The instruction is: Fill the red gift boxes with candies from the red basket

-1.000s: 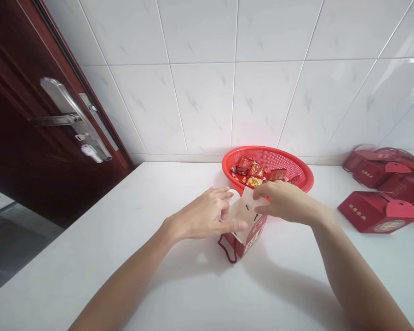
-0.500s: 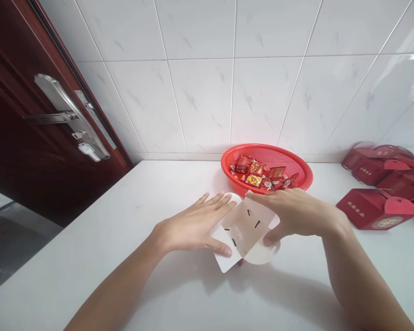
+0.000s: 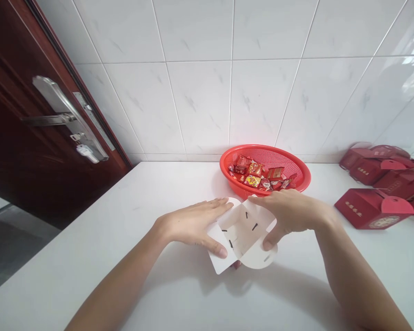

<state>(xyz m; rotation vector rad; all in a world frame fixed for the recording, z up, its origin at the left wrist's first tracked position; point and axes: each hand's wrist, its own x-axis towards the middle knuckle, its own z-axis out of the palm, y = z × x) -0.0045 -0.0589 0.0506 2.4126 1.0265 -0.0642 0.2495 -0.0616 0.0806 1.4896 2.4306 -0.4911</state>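
Head view: my left hand [image 3: 193,225] lies open and flat, its thumb pressed on the white face of the red paper box [image 3: 243,234] — apparently pinning the opened card to the table [image 3: 89,243] against sliding. My right hand [image 3: 290,214] curves over the box's far edge, fingers above and thumb on the near flap, gripping the card. The box lies between my hands, just in front of the red plastic basket [image 3: 265,151] of wrapped sweets [image 3: 251,174]. Further right sit more red boxes [image 3: 374,209] — closed, with rounded tabs.

A white countertop [image 3: 89,248] carries a red mesh basket [image 3: 262,149], red gift boxes [image 3: 374,209] and an opened box [image 3: 243,232].
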